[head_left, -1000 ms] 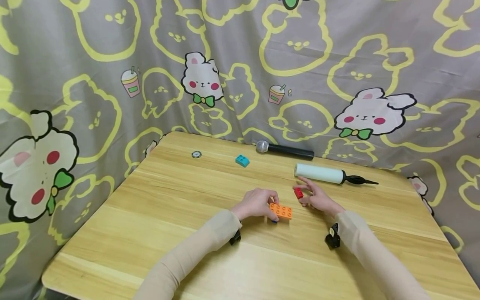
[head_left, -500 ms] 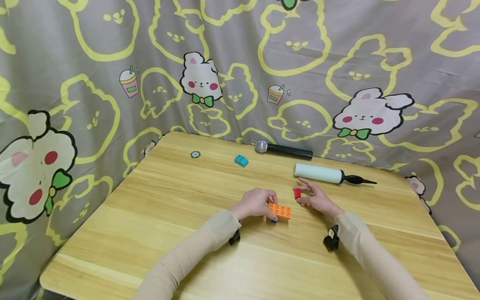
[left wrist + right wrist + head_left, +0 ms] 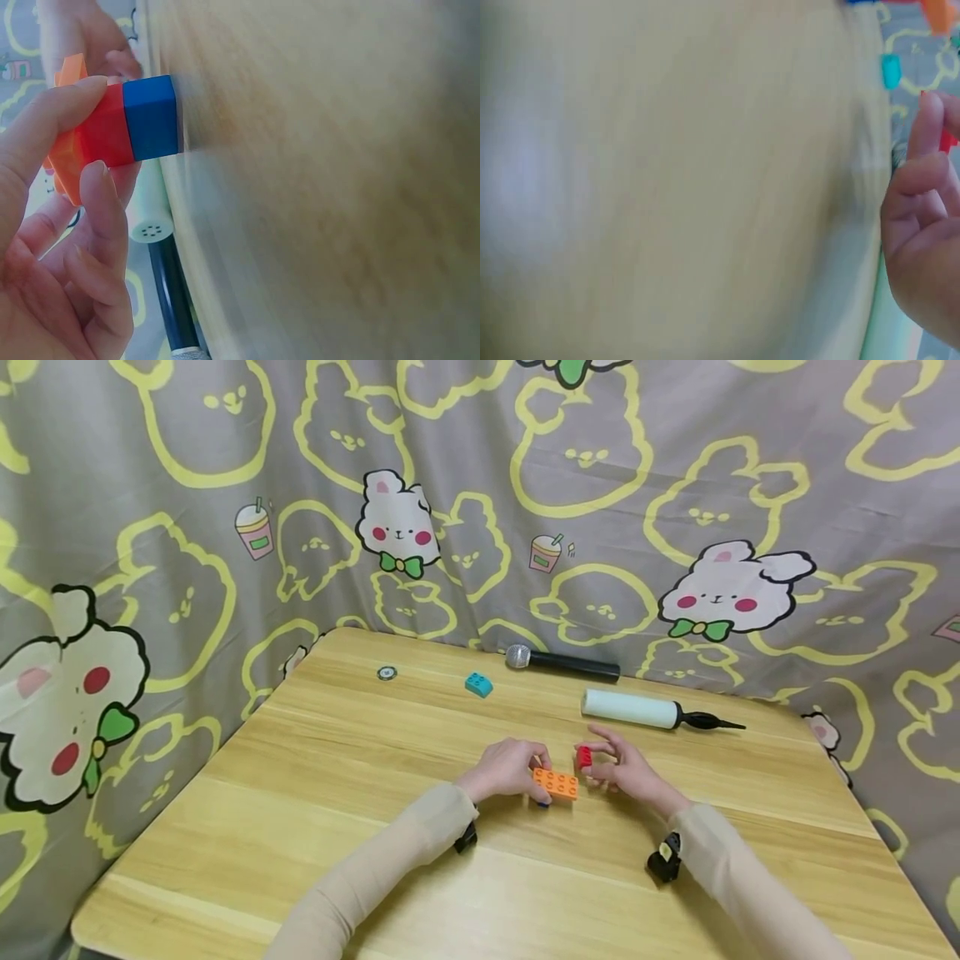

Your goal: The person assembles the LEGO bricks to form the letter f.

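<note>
My left hand (image 3: 506,767) grips a small stack of toy building bricks between thumb and fingers. Its top is a wide orange brick (image 3: 557,783), studs up; under that sit a red brick (image 3: 110,127) and a blue brick (image 3: 152,117) at the bottom, close to the tabletop. Just right of the stack, my right hand (image 3: 628,770) pinches a separate small red brick (image 3: 584,758) between thumb and fingers. In the right wrist view the fingers mostly hide this brick, and only the stack's lower edge shows at the top.
A teal brick (image 3: 478,684) lies toward the back of the wooden table (image 3: 315,827), with a round chip (image 3: 386,673) to its left. A black microphone (image 3: 573,665) lies along the back edge. A white hand pump (image 3: 632,708) with a black nozzle lies beyond the right hand.
My right hand has brought the small red brick nearer the orange brick, turning it slightly. The left hand keeps its grip on the stack in about the same place. The head view has shifted a little.
</note>
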Demonstrator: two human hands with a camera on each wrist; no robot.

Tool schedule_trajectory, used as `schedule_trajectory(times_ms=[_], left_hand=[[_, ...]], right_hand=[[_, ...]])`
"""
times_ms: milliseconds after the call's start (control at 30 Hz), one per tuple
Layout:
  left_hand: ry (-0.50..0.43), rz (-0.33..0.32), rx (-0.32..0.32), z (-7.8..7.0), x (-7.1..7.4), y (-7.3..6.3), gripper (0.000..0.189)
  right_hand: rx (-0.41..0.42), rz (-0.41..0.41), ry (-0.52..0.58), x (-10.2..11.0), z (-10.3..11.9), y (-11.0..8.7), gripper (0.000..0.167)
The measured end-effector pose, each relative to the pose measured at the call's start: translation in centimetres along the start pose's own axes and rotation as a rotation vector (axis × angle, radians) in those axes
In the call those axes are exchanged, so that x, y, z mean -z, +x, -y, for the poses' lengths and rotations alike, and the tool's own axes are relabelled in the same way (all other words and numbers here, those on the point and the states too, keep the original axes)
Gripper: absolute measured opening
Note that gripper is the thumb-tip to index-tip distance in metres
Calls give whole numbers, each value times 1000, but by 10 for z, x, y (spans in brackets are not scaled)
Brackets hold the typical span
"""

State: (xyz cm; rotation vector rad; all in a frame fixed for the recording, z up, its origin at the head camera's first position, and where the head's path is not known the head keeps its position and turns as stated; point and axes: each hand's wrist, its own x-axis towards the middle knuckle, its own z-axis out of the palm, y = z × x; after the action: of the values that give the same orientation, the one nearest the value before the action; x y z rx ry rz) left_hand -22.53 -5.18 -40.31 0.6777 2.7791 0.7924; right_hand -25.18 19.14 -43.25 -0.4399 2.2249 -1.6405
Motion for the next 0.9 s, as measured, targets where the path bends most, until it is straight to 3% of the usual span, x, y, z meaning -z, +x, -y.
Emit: schedule_trajectory(times_ms=[233, 533, 900], left_hand=[[7, -14, -33, 3, -2, 2, 34], [20, -8, -26, 3, -2, 2, 36], [23, -9, -7, 1, -2, 2, 36]], right_hand=[[45, -63, 62, -19, 22, -11, 79], [135, -10, 145, -44, 31, -22, 78], [214, -29, 8, -55, 33, -25, 78]])
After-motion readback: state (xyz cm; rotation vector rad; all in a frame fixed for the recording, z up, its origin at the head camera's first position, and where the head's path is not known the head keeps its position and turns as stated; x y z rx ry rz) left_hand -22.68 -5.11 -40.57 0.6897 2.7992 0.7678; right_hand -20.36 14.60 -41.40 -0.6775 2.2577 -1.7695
